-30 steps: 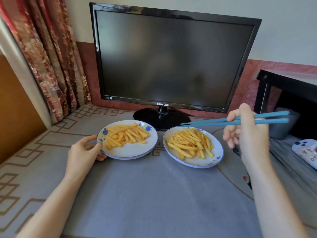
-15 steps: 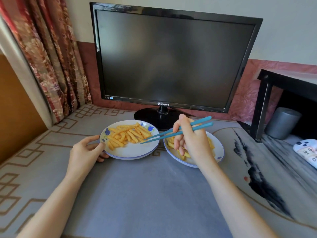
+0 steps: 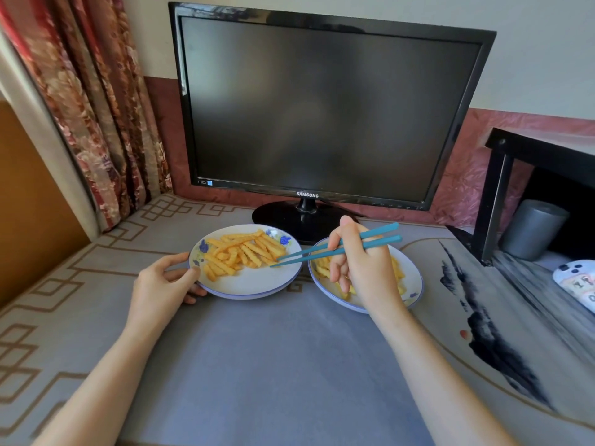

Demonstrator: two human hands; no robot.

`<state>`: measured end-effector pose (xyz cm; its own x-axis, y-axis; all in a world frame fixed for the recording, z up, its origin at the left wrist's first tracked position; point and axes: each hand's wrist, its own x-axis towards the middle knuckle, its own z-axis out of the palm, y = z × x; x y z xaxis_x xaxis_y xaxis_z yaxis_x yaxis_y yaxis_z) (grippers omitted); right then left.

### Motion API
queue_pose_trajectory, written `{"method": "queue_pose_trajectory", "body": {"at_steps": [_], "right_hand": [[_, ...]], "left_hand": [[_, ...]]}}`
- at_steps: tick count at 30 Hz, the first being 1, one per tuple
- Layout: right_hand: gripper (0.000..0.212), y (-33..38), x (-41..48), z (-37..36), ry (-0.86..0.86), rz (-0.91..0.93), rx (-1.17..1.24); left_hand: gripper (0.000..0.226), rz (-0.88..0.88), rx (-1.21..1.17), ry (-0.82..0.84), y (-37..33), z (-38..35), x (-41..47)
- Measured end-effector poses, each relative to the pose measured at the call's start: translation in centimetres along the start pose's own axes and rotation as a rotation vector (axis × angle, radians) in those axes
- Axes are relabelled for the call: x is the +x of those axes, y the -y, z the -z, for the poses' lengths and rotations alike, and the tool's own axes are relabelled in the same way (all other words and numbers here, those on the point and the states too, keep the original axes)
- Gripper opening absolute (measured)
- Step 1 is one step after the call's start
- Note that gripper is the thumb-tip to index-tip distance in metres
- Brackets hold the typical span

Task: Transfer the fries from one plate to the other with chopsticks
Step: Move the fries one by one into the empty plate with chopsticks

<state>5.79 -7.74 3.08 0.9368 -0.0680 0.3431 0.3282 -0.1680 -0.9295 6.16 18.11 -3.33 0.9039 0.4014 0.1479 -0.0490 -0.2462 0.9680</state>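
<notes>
Two white plates with blue flowers sit side by side on the grey mat. The left plate (image 3: 257, 284) carries a heap of crinkle fries (image 3: 243, 252). My left hand (image 3: 161, 284) grips its left rim. The right plate (image 3: 413, 284) also holds fries (image 3: 322, 268), mostly hidden under my right hand (image 3: 363, 268). That hand holds a pair of teal chopsticks (image 3: 322, 251). Their tips are slightly apart and reach the right edge of the fry heap on the left plate. No fry is pinched between them.
A black Samsung monitor (image 3: 322, 117) stands just behind the plates, its round base (image 3: 289, 220) touching distance from them. A black shelf (image 3: 515, 175) with a grey cylinder (image 3: 531, 230) stands at right, a white gadget (image 3: 576, 281) beside it. Curtains (image 3: 90, 107) hang at left.
My right hand swung left from beside the right plate to above it, carrying the chopsticks. Their tips now reach the fries on the left plate. My left hand stayed on the rim.
</notes>
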Motion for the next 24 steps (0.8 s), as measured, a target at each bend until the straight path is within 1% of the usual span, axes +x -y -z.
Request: {"method": "queue_pose_trajectory", "body": {"at_steps": [4, 10, 13, 17, 20, 24], "right_hand": [[0.046, 0.0, -0.2, -0.5, -0.014, -0.017, 0.021], [0.047, 0.3, -0.1, 0.3, -0.111, -0.055, 0.083], [0.047, 1.1, 0.0, 1.8, -0.159, -0.049, 0.099], [0.046, 2.3, -0.4, 4.6, -0.244, 0.021, 0.087], [0.044, 2.8, -1.1, 7.1, -0.305, 0.038, 0.095], [0.043, 2.4, -2.1, 10.1, -0.321, 0.025, 0.051]], "left_hand": [[0.028, 0.0, 0.009, 0.002, -0.1, 0.1, 0.0], [0.028, 0.005, 0.004, 0.003, -0.1, 0.1, -0.1], [0.027, 0.005, -0.003, 0.005, -0.1, 0.1, -0.1], [0.025, -0.003, -0.012, 0.001, -0.1, 0.0, -0.1], [0.025, -0.007, -0.005, -0.001, 0.2, 0.1, 0.0], [0.024, -0.007, -0.004, 0.006, 0.6, 0.1, 0.4]]}}
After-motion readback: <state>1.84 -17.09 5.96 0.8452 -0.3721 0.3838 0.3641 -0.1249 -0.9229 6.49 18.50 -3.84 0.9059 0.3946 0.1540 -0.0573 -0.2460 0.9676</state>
